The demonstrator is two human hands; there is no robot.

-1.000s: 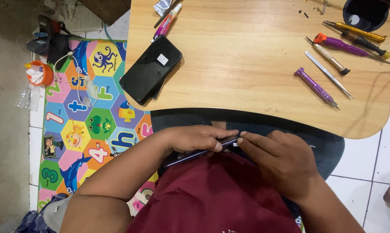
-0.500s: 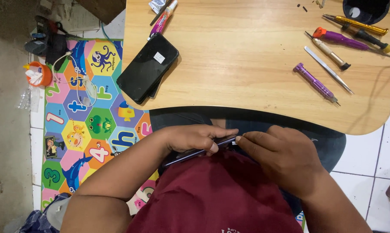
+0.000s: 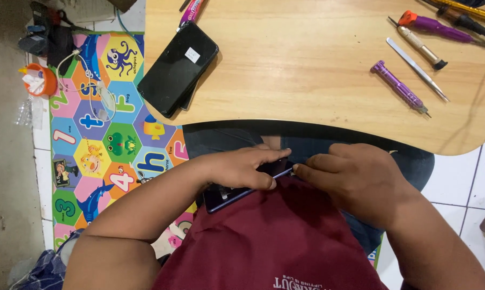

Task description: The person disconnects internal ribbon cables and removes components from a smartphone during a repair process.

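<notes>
A dark smartphone (image 3: 237,193) lies edge-up against my maroon shirt (image 3: 274,241), just below the wooden table's front edge. My left hand (image 3: 242,167) grips it from above, fingers curled over its top edge. My right hand (image 3: 355,177) pinches the phone's right end with its fingertips. Most of the phone is hidden under my hands. A second black phone (image 3: 179,67) with a small white sticker lies flat on the table (image 3: 307,70) at its left side.
On the table's right side lie a purple screwdriver (image 3: 399,88), metal tweezers (image 3: 417,69), a silver-handled tool (image 3: 422,47) and an orange-and-purple driver (image 3: 441,27). A colourful alphabet mat (image 3: 100,134) covers the floor at left, with a white cable (image 3: 87,91) and an orange cup (image 3: 41,80).
The view has shifted down slightly, so the table tools sit higher in frame. Both hands keep holding the phone in the same place.
</notes>
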